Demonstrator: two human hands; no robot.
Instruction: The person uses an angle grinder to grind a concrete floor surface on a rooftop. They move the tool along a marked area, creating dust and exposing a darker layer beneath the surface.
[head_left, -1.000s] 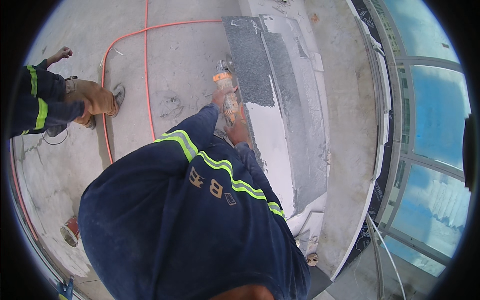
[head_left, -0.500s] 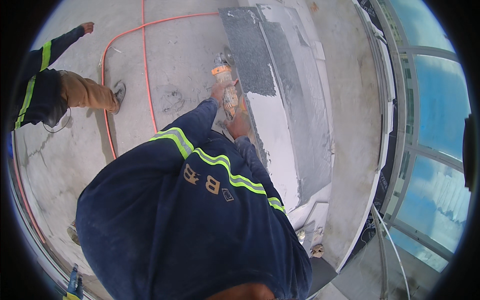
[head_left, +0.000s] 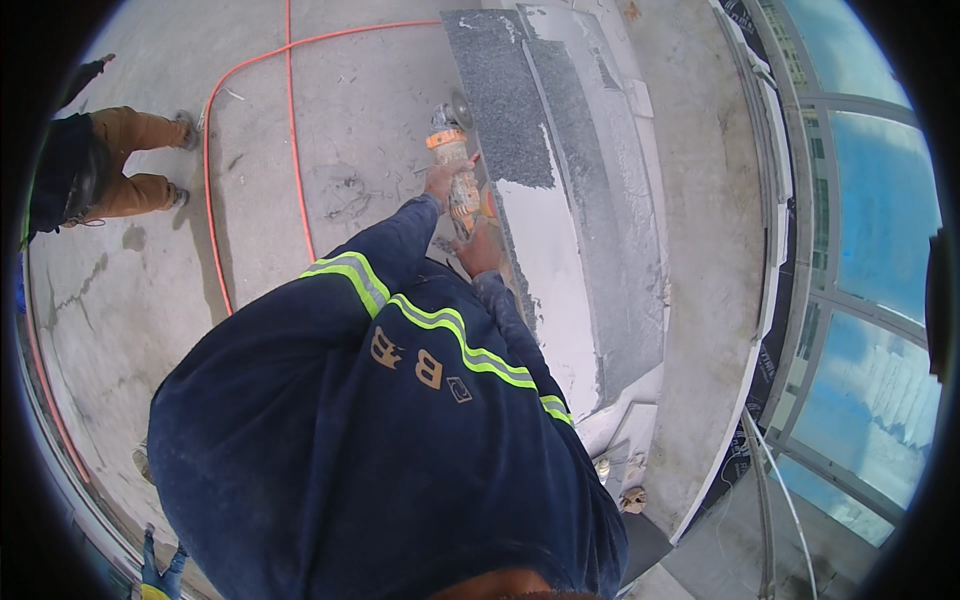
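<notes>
An orange and cream angle grinder (head_left: 460,195) lies in both my hands, pointing away from me. My left hand (head_left: 440,183) is closed round its front part, behind the orange collar. The rear end is gripped by my right hand (head_left: 480,250), closer to my body. The grinder's round disc (head_left: 461,109) stands at the left edge of a dark grey slab (head_left: 505,100), part of which is coated white. Whether the disc touches the slab I cannot tell. Beside this slab, to the right, runs a second grey slab (head_left: 575,130) with pale patches.
Orange-red hoses (head_left: 291,130) cross the concrete floor (head_left: 340,100) on the left. A co-worker in tan trousers (head_left: 140,195) stands at far left; another person's legs (head_left: 165,570) show at lower left. A concrete ledge (head_left: 700,250) and windows (head_left: 880,220) bound the right. A small bottle (head_left: 602,468) stands near the slab's lower end.
The co-worker at far left has shifted further left and turned, both legs now showing. At lower left, more of another person's legs has come into view. My hands and the grinder have barely moved.
</notes>
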